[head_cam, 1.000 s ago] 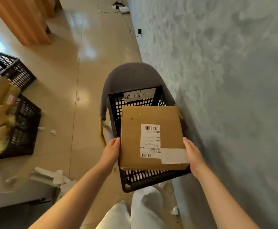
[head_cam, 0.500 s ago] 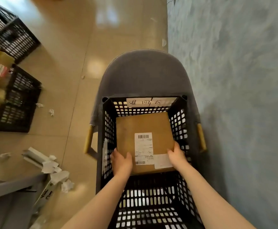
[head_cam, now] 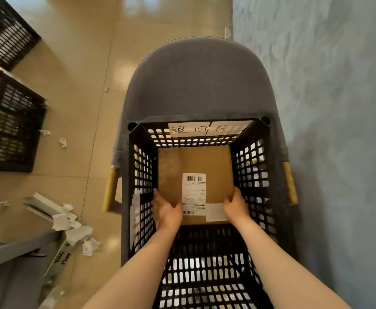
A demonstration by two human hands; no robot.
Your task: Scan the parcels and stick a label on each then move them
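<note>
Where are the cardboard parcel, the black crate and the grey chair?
cardboard parcel point(head_cam: 207, 161): head view, bare top face above the label.
black crate point(head_cam: 142, 175): head view, left perforated wall.
grey chair point(head_cam: 200, 81): head view, middle of the backrest.

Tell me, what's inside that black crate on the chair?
One cardboard parcel lies in the black crate, held at its near corners by the left hand and right hand. Anything beneath it is hidden.

Both hands, left hand and right hand, grip the flat brown cardboard parcel inside the black perforated plastic crate on the grey upholstered chair.
</note>
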